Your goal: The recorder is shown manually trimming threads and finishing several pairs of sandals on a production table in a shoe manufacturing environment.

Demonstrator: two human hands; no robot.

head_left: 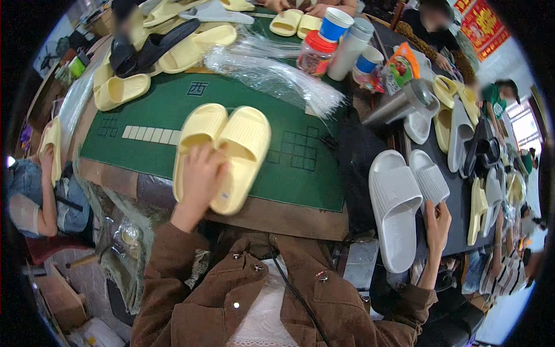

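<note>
On the green mat [243, 92] in front of me lies a pair of pale yellow slippers, the left slipper [202, 121] and the right slipper [248, 139] side by side with toes pointing away. My left hand [199, 176] reaches over the left one with its fingers curled, gripping at the inner edges where the two meet. At the right, my right hand [438, 228] closes on the heel end of a light grey slipper [429, 176]. Beside it another grey slipper [396, 202] lies with its toe away from me. The heel of the held grey slipper is hidden by my fingers.
Clear plastic strips [277, 72] spread across the mat's far side. A red-lidded jar [315, 55], paper cups and a steel tumbler [399, 104] stand at back right. More yellow slippers [121, 91] lie at far left. Several people work around the tables.
</note>
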